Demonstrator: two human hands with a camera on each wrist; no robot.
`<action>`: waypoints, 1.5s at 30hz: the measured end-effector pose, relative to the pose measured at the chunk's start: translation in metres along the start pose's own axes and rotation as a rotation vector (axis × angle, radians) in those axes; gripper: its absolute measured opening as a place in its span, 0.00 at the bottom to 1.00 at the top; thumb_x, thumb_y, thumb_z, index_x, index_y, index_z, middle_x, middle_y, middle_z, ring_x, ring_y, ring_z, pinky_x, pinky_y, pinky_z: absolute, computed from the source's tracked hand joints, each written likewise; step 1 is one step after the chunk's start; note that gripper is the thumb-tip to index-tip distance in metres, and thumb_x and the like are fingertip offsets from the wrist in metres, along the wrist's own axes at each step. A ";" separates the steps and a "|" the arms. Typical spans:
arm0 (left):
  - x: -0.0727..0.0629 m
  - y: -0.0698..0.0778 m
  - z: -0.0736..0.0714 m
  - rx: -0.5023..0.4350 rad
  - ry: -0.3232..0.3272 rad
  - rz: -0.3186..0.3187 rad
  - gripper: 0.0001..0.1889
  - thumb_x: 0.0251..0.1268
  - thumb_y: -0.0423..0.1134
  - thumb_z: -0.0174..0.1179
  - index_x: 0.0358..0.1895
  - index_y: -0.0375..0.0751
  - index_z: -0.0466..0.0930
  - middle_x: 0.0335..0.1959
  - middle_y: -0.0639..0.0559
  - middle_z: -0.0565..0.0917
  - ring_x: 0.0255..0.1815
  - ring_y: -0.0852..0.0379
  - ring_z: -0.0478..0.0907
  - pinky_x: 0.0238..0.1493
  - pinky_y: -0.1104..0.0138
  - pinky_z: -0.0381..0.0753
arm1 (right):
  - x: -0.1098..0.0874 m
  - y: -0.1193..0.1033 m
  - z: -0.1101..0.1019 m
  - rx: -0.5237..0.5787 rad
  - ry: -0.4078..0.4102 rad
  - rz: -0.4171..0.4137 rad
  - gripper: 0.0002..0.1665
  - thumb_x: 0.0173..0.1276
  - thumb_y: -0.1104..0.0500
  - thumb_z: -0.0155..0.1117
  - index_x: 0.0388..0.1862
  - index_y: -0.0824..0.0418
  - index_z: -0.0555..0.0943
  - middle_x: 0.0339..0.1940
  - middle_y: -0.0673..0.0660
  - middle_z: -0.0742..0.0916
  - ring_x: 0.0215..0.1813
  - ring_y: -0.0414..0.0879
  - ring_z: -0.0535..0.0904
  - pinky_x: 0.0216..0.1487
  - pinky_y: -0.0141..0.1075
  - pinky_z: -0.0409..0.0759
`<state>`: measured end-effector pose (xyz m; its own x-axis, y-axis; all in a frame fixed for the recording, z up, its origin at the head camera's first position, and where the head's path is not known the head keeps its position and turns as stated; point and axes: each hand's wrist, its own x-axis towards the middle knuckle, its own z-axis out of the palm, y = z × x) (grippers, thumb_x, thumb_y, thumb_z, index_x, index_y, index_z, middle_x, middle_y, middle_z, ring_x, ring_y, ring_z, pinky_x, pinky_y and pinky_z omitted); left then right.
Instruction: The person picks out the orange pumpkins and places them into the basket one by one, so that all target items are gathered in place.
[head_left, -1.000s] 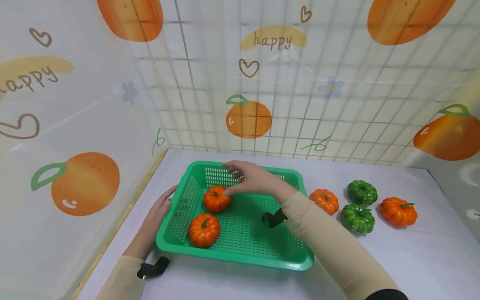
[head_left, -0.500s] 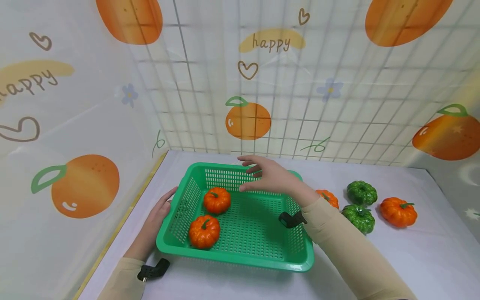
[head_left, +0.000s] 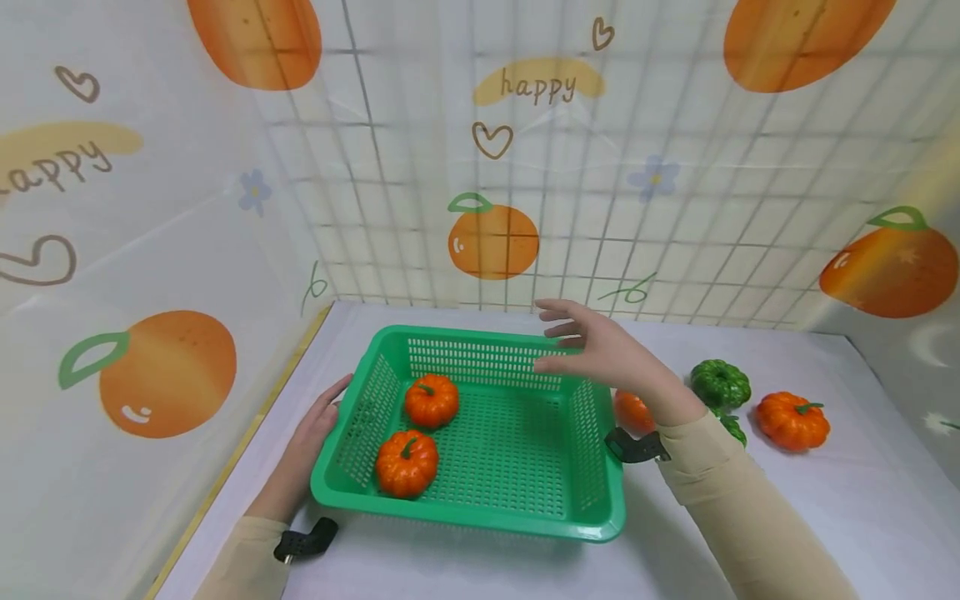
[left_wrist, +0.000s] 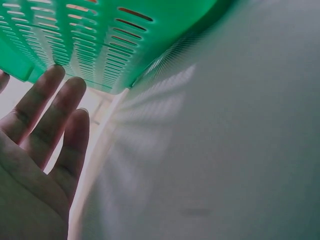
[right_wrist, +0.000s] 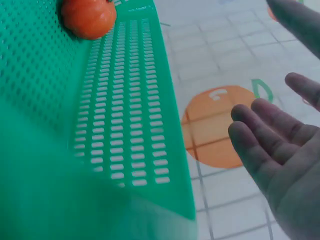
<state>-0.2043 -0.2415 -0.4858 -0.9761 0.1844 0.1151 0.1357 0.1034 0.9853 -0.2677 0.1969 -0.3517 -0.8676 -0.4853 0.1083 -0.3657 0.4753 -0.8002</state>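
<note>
A green plastic basket (head_left: 468,525) stands on the table, with two small orange pumpkins (head_left: 432,401) (head_left: 407,464) in its left part. Against the basket's outer left side lies my left hand (head_left: 309,437); in the left wrist view its fingers (left_wrist: 70,100) are extended beside the slotted wall. Above the back right corner my right hand (head_left: 600,346) hovers with spread fingers, holding nothing. Another orange pumpkin (head_left: 632,412) sits just right of the basket, partly behind my right wrist. In the right wrist view, one pumpkin (right_wrist: 90,17) shows inside the basket.
Farther right on the white table are a green pumpkin (head_left: 720,383), a second green pumpkin (head_left: 731,427) mostly hidden by my right arm, and an orange pumpkin (head_left: 792,421). A printed curtain (head_left: 420,250) over a wire grid stands behind the table.
My right hand has left the back pumpkin in the basket and moved right, to above the back right corner. The left hand and the basket stay in place.
</note>
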 end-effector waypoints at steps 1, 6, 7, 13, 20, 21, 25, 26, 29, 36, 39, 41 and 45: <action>-0.001 0.000 0.000 0.011 -0.002 -0.019 0.26 0.83 0.48 0.34 0.79 0.55 0.53 0.69 0.44 0.70 0.63 0.53 0.73 0.58 0.58 0.75 | -0.004 0.001 -0.003 0.008 0.007 0.002 0.49 0.57 0.42 0.77 0.75 0.36 0.62 0.68 0.47 0.73 0.65 0.49 0.73 0.63 0.47 0.73; -0.006 0.002 0.000 0.117 0.015 -0.079 0.24 0.82 0.55 0.35 0.76 0.70 0.55 0.71 0.53 0.67 0.69 0.51 0.65 0.63 0.52 0.66 | -0.021 0.007 -0.017 0.019 0.046 0.015 0.50 0.58 0.44 0.77 0.76 0.38 0.61 0.70 0.49 0.72 0.66 0.51 0.73 0.64 0.50 0.72; -0.006 0.002 0.000 0.118 0.015 -0.078 0.24 0.82 0.55 0.35 0.76 0.70 0.55 0.72 0.53 0.67 0.69 0.50 0.65 0.63 0.51 0.66 | -0.025 0.009 -0.020 0.011 0.056 0.022 0.50 0.58 0.43 0.77 0.76 0.39 0.61 0.71 0.50 0.72 0.66 0.52 0.73 0.64 0.51 0.72; -0.006 0.002 0.001 0.106 0.011 -0.052 0.25 0.82 0.53 0.34 0.78 0.65 0.55 0.71 0.49 0.67 0.67 0.51 0.68 0.59 0.61 0.72 | -0.042 0.025 -0.033 -0.002 0.108 0.066 0.51 0.60 0.44 0.75 0.78 0.41 0.59 0.71 0.53 0.71 0.67 0.56 0.72 0.64 0.54 0.70; -0.004 -0.002 0.000 0.059 0.009 -0.016 0.25 0.83 0.50 0.34 0.78 0.60 0.55 0.70 0.46 0.69 0.63 0.54 0.73 0.56 0.65 0.76 | -0.060 0.043 -0.037 0.014 0.159 0.119 0.53 0.60 0.46 0.76 0.79 0.45 0.57 0.72 0.56 0.70 0.67 0.58 0.71 0.62 0.54 0.72; -0.004 -0.002 0.000 0.060 0.008 -0.014 0.25 0.83 0.50 0.34 0.78 0.59 0.55 0.70 0.45 0.69 0.63 0.55 0.73 0.55 0.66 0.76 | -0.063 0.045 -0.037 0.017 0.170 0.131 0.53 0.60 0.46 0.76 0.79 0.45 0.57 0.72 0.56 0.70 0.67 0.58 0.71 0.62 0.54 0.73; -0.005 0.000 0.001 0.041 -0.002 -0.020 0.25 0.83 0.51 0.34 0.78 0.60 0.54 0.71 0.46 0.67 0.64 0.56 0.72 0.56 0.66 0.76 | -0.072 0.052 -0.038 0.051 0.206 0.180 0.54 0.58 0.44 0.76 0.79 0.44 0.57 0.71 0.54 0.70 0.68 0.57 0.70 0.61 0.53 0.73; -0.004 0.000 0.001 0.009 -0.004 -0.008 0.25 0.83 0.49 0.34 0.79 0.58 0.54 0.70 0.44 0.69 0.63 0.55 0.73 0.56 0.64 0.77 | -0.074 0.054 -0.038 0.060 0.210 0.183 0.55 0.58 0.44 0.76 0.79 0.44 0.57 0.71 0.54 0.70 0.68 0.57 0.70 0.61 0.53 0.73; 0.000 0.000 0.003 -0.092 -0.024 0.040 0.25 0.84 0.44 0.33 0.79 0.48 0.52 0.65 0.43 0.74 0.59 0.52 0.78 0.52 0.60 0.80 | -0.080 0.061 -0.036 0.071 0.217 0.182 0.54 0.59 0.44 0.76 0.79 0.44 0.56 0.71 0.55 0.70 0.68 0.57 0.70 0.61 0.53 0.73; 0.001 -0.001 0.004 -0.116 -0.011 0.045 0.25 0.84 0.41 0.32 0.79 0.44 0.53 0.60 0.50 0.79 0.56 0.54 0.80 0.50 0.60 0.82 | -0.090 0.076 -0.034 0.071 0.238 0.196 0.55 0.63 0.47 0.74 0.81 0.46 0.52 0.73 0.59 0.68 0.68 0.62 0.69 0.61 0.55 0.73; 0.001 -0.001 0.004 -0.118 -0.006 0.030 0.25 0.84 0.41 0.32 0.79 0.45 0.53 0.61 0.48 0.78 0.56 0.54 0.80 0.50 0.59 0.82 | -0.092 0.081 -0.034 0.070 0.241 0.200 0.54 0.63 0.48 0.74 0.81 0.47 0.52 0.73 0.60 0.68 0.68 0.63 0.69 0.61 0.56 0.72; 0.001 -0.001 0.004 -0.119 -0.003 0.025 0.25 0.84 0.42 0.32 0.79 0.45 0.52 0.62 0.47 0.77 0.57 0.53 0.79 0.51 0.59 0.81 | -0.093 0.084 -0.035 0.065 0.239 0.198 0.54 0.63 0.48 0.74 0.81 0.48 0.52 0.73 0.61 0.68 0.68 0.63 0.69 0.61 0.56 0.72; 0.001 0.000 0.004 -0.117 0.004 0.012 0.25 0.84 0.42 0.32 0.79 0.46 0.53 0.63 0.47 0.76 0.58 0.54 0.79 0.51 0.59 0.81 | -0.096 0.088 -0.038 0.043 0.248 0.212 0.56 0.62 0.47 0.74 0.81 0.48 0.52 0.74 0.62 0.67 0.68 0.65 0.68 0.61 0.57 0.71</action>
<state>-0.2044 -0.2377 -0.4861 -0.9752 0.1811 0.1275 0.1271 -0.0137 0.9918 -0.2297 0.3129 -0.4103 -0.9805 -0.1826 0.0729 -0.1582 0.5125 -0.8440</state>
